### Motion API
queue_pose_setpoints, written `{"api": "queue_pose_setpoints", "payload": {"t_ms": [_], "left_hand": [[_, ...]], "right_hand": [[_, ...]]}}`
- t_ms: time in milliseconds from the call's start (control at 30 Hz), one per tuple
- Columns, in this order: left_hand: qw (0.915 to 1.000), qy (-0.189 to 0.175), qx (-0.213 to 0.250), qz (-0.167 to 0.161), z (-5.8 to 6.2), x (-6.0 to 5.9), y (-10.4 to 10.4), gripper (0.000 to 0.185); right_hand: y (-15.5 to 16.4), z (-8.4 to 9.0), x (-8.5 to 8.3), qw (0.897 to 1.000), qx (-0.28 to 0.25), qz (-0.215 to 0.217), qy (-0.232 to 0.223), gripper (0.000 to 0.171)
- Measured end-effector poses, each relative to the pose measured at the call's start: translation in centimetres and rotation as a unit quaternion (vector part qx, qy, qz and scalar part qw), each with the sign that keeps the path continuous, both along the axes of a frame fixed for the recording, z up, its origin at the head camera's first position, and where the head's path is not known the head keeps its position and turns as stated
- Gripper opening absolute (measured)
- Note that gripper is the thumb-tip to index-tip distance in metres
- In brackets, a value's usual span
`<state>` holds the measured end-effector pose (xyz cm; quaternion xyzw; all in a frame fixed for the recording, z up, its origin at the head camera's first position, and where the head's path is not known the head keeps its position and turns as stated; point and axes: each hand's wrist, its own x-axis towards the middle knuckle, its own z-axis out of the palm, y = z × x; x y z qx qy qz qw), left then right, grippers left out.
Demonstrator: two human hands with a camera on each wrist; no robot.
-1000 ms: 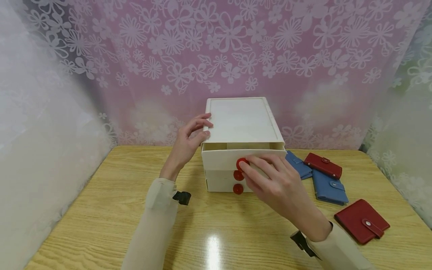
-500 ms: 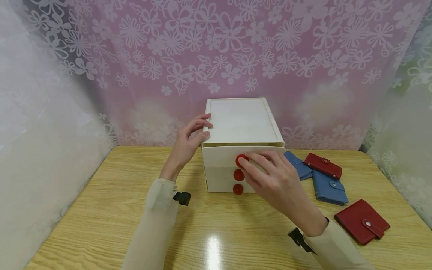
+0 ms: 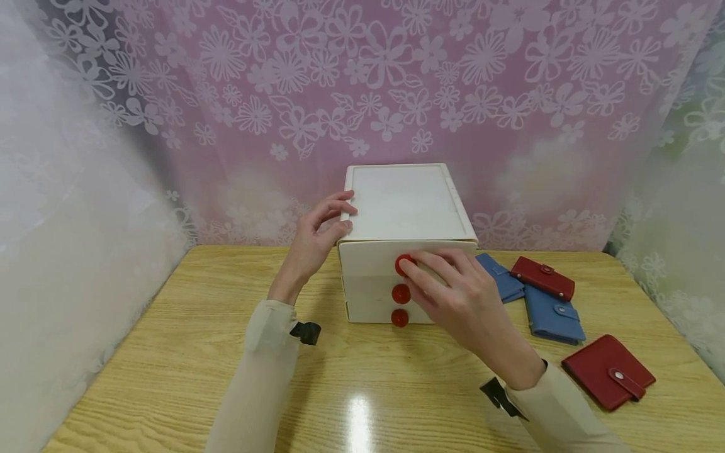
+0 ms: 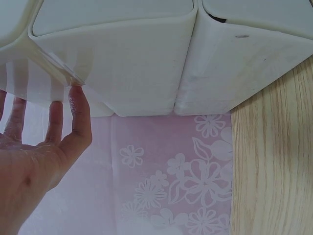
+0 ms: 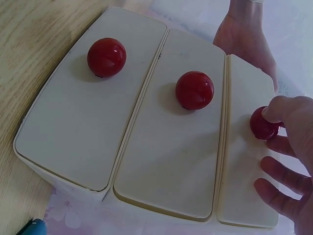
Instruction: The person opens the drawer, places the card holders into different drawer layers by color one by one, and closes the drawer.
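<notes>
Red top knob (image 5: 259,126), right fingers (image 3: 426,283) pinching: head, right wrist views only.

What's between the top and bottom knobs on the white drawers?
The middle red knob sits between the top knob, pinched by the right hand, and the bottom knob; head and right wrist views show this.

Glossy knobs (image 5: 194,90), smooth plastic drawers (image 5: 166,156)

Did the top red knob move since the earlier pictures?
Yes. In the head view, the top red knob, pinched by the right hand, moved inward and now shows higher above the middle red knob, which stayed put.
</notes>
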<state>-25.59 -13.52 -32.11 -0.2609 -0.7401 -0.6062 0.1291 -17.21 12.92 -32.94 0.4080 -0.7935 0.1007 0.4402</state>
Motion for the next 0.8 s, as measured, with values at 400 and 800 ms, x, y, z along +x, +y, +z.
{"api": "queue_pose_setpoints", "payload": {"t_ms": [400, 800], "left_hand": [[1.0000, 0.004, -0.001, -0.001, -0.02, -0.05, 0.08, 0.025], [0.9999, -0.008, -0.012, 0.009, 0.19, 0.38, 0.17, 0.025]], "right_hand": [[-0.09, 0.02, -0.35, 1.000, -0.004, -0.004, 0.000, 0.051], [0.05, -0.15, -0.55, 1.000, -0.010, 0.007, 0.002, 0.048]]}}
